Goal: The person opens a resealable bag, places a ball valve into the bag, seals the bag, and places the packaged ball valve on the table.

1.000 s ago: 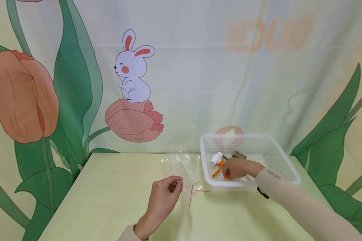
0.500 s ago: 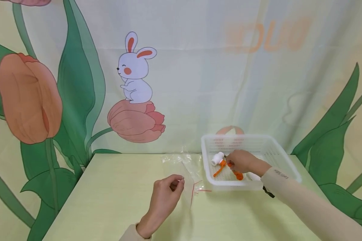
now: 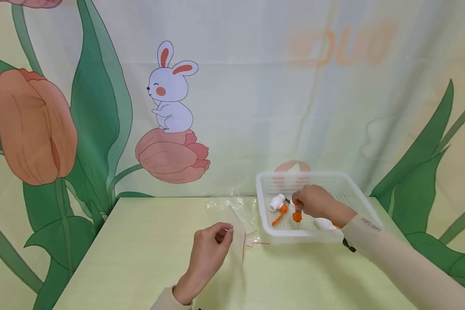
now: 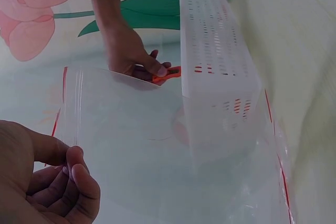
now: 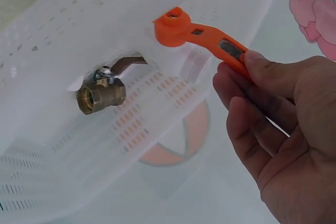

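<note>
Two hands: both pinch; left hand [image 3: 209,256] and right hand [image 3: 317,202] each grip something between thumb and fingers
Clear bag: the left hand pinches it [image 4: 131,124] by its zip edge, over the table [image 3: 139,249], perhaps because thin film sags unless an edge is held; the basket shows through it
Orange handle: the right hand pinches its slim end; the handle [image 5: 215,43] hangs with its round end lower, probably because the slim end is easiest to grip; whether a white body hangs under it I cannot tell against the white basket
Handle's place: its pinched end is above the rim of the white basket [image 3: 362,193], its round end down toward the inside
White basket: it holds a white tap [image 3: 277,201] with an orange lever at the left, a brass tap [image 5: 107,95] farther back, and a white piece [image 3: 324,224] near the right wrist
Loose plastic: crinkled film with red lines [image 3: 252,211] lies on the table just beside the basket
</note>
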`<action>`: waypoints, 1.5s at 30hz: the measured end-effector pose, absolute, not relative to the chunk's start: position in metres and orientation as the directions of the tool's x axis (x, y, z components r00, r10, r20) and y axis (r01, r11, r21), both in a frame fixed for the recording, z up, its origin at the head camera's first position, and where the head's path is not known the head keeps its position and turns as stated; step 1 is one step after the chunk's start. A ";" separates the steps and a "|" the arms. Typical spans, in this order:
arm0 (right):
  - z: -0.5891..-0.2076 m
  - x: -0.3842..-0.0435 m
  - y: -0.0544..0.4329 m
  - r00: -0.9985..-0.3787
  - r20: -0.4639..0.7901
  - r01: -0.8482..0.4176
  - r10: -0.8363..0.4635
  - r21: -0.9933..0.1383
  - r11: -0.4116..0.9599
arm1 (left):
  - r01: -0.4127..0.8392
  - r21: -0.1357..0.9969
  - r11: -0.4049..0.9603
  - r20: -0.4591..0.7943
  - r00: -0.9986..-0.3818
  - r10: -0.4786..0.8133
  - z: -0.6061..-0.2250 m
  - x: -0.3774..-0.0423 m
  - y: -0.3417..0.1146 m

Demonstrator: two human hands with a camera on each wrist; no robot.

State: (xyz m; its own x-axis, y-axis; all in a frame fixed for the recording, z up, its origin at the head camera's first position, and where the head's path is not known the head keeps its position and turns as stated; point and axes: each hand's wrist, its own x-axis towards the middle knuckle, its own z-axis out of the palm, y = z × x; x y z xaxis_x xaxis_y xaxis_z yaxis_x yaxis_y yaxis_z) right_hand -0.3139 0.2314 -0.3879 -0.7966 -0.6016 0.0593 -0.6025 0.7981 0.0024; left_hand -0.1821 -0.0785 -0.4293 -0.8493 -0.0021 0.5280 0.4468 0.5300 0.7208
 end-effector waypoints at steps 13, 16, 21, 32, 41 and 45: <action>-0.360 -0.295 0.237 -0.760 0.373 -0.575 -0.533 -0.003 0.818 | 0.449 0.720 0.529 0.538 -0.843 -0.015 -0.426 -0.185 -0.083; -0.353 -0.288 0.238 -0.738 0.425 -0.577 -0.523 0.004 0.817 | 0.449 0.721 0.527 0.538 -0.843 -0.018 -0.425 -0.186 -0.082; -0.341 -0.270 0.238 -0.681 0.532 -0.589 -0.503 0.009 0.808 | 0.449 0.715 0.535 0.541 -0.841 -0.017 -0.424 -0.186 -0.082; -0.312 -0.220 0.227 -0.394 0.779 -0.731 -0.488 0.057 0.680 | 0.478 0.683 0.552 0.582 -0.813 -0.017 -0.413 -0.189 -0.084; -0.298 -0.190 0.212 -0.279 0.837 -0.787 -0.471 0.082 0.611 | 0.486 0.684 0.544 0.586 -0.810 -0.013 -0.409 -0.192 -0.082; -0.294 -0.181 0.206 -0.240 0.851 -0.803 -0.467 0.096 0.588 | 0.488 0.686 0.539 0.587 -0.809 -0.015 -0.406 -0.194 -0.081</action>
State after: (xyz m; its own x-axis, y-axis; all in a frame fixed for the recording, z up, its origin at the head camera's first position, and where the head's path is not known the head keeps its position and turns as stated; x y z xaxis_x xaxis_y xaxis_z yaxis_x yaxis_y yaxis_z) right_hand -0.1810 0.2065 -0.2936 -0.2402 -0.4675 0.8507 -0.8033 0.5878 0.0962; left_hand -0.1936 -0.0813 -0.4057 -0.8092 -0.0148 0.5873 0.4881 0.5395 0.6861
